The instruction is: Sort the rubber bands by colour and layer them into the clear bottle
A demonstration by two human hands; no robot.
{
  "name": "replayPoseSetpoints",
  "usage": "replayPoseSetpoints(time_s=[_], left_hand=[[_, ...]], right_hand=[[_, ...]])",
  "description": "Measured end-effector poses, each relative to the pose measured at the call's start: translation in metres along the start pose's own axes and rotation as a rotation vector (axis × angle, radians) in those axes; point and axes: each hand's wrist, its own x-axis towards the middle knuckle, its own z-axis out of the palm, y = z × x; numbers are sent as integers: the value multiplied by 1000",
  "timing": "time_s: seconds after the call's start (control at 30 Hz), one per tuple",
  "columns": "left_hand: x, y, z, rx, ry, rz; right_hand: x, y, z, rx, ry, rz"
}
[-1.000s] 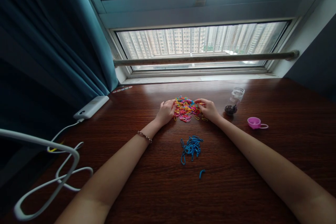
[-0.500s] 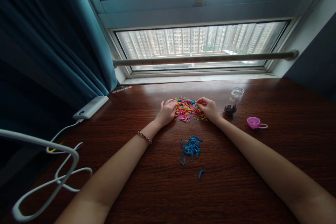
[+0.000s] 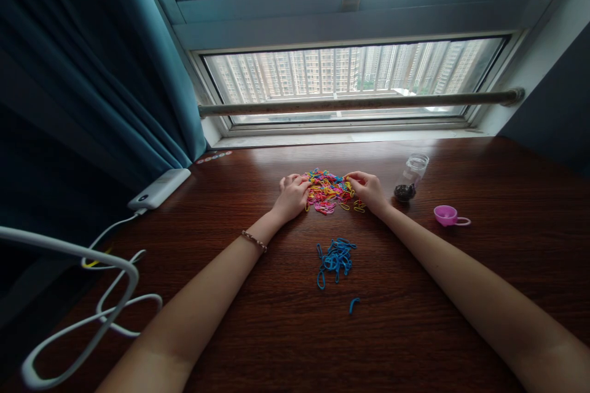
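A heap of small elastic bands in mixed colours (image 3: 327, 191) lies on the dark wooden table. My left hand (image 3: 294, 196) rests against the heap's left side, its fingers spread and lying loosely on the outer bands. On the opposite side, my right hand (image 3: 367, 189) has thumb and forefinger pinched together at the edge of the heap; what sits between the fingertips is too small to make out. Closer to me is a separate cluster of blue elastic bands (image 3: 336, 260), with one stray blue band (image 3: 353, 305) just below it.
A clear jar with dark contents (image 3: 410, 178) stands right of my right hand, and a pink cup with a loop handle (image 3: 445, 215) lies beyond it. At left are a white power bank (image 3: 160, 189) and a looped white cable (image 3: 124, 270). A window rail (image 3: 359, 103) runs behind the table.
The fingers of my left hand have shifted slightly and drawn in a little. My right hand has moved very slightly at the heap's edge. The blue bands have stayed put.
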Motion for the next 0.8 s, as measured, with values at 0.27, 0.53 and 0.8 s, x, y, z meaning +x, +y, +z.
replayPoseSetpoints(time_s=[0.27, 0.53, 0.8], left_hand=[[-2, 6, -8, -40, -25, 11], [2, -3, -7, -116, 82, 19], [2, -8, -10, -286, 230, -161]], right_hand=[[3, 4, -2, 86, 22, 45], [3, 9, -3, 173, 55, 96], [1, 2, -4, 150, 23, 95]])
